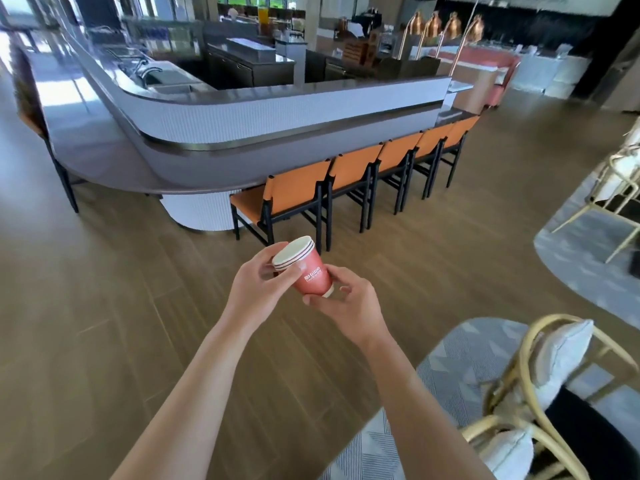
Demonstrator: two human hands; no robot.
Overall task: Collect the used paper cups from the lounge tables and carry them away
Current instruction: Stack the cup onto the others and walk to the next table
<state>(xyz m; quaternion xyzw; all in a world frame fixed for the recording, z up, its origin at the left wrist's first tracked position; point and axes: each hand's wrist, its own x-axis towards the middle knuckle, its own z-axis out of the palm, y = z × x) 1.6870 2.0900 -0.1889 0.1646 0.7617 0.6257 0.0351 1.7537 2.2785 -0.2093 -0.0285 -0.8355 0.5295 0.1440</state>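
Observation:
A stack of red paper cups [308,277], nested one inside another with white rims showing at the top, is tilted in front of me above the wooden floor. My left hand [258,287] grips the stack near the rims, thumb and fingers curled round it. My right hand [346,303] holds the bottom end of the stack, fingers curled under the base. The cups carry white lettering on the side.
A long curved bar counter [242,133] stands ahead with a row of orange chairs [346,181] along it. A rattan chair with grey cushions [554,393] sits on a patterned rug at lower right. Another light chair [609,199] stands far right. Open wooden floor lies to the left.

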